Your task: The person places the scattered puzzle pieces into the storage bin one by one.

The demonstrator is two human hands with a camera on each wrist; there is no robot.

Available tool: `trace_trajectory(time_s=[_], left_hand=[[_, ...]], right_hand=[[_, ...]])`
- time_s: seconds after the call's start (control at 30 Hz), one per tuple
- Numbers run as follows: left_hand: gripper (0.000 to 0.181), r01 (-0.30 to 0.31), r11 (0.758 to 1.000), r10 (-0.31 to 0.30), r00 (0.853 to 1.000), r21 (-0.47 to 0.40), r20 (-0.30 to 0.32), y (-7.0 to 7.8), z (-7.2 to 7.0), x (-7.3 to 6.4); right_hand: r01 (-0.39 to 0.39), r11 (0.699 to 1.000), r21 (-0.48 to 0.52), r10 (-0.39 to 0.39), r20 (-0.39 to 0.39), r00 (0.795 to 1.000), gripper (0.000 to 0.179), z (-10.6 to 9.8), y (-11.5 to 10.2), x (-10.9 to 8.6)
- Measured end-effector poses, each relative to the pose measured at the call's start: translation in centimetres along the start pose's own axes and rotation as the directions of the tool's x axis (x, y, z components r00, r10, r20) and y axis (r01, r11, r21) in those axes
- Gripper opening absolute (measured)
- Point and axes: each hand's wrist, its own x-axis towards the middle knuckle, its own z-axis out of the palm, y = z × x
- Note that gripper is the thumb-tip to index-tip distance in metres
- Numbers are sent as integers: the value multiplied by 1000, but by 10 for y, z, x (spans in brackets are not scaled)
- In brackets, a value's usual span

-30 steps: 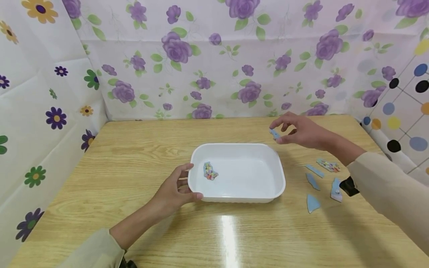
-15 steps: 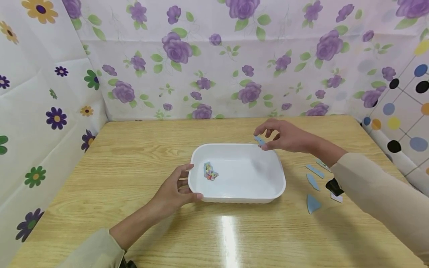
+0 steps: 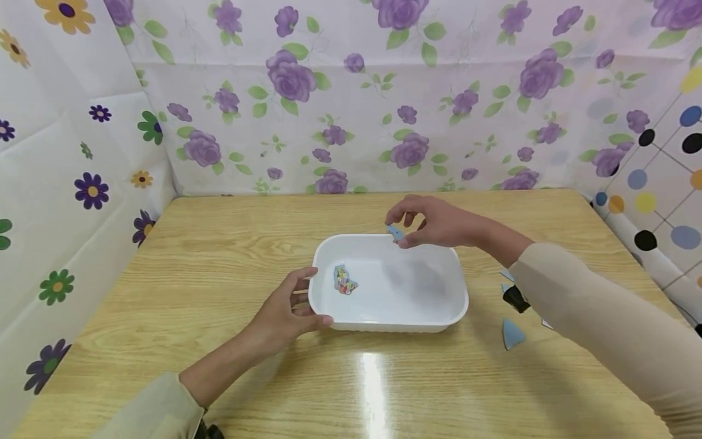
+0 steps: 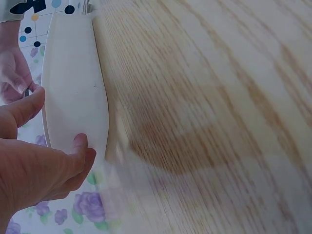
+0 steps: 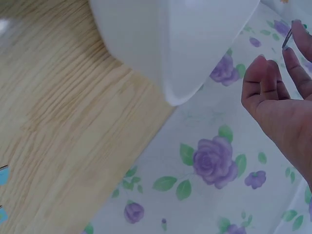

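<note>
A white rectangular basin (image 3: 406, 299) stands on the table, seen from its side in the left wrist view. My left hand (image 3: 282, 311) holds its left end, the thumb over the near rim and the fingers against the outer wall. Over the far rim, my right hand (image 3: 436, 222) pinches a small light-blue shard (image 3: 394, 233) between thumb and fingertips. The right wrist view catches that shard (image 5: 287, 39) edge-on as a thin dark sliver. Inside the basin, towards the left, lies one shard with a multicoloured pattern (image 3: 343, 281).
Right of the basin lies a blue triangular shard (image 3: 512, 334). Other blue pieces (image 3: 507, 275) beyond it are partly covered by the right sleeve (image 3: 581, 305). Flowered cloth (image 3: 351, 134) hangs behind the wooden table (image 3: 230, 244).
My right hand has moved left with the pinched shard, from beyond the basin's far right corner to over its far rim. The sleeve now covers more loose pieces. The left hand stays put.
</note>
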Motion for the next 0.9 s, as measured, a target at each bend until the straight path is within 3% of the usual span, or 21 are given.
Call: trace_trajectory(time_s=[0.3,0.63,0.9], left_hand=[[89,-4,1000,4,1000,-6,-1,-1,-1,0],[90,11,1000,-11,1000,-19,-2,0,0,2],[89,12,999,-12,1000,-31,-4,0,0,1]], right_hand=[[23,1000,13,-23,49,999,34,20,-14,21],[26,998,-57,-18,126,992,38,40,-21,30],[-2,987,-159,18,99,995,35,59,-23,41]])
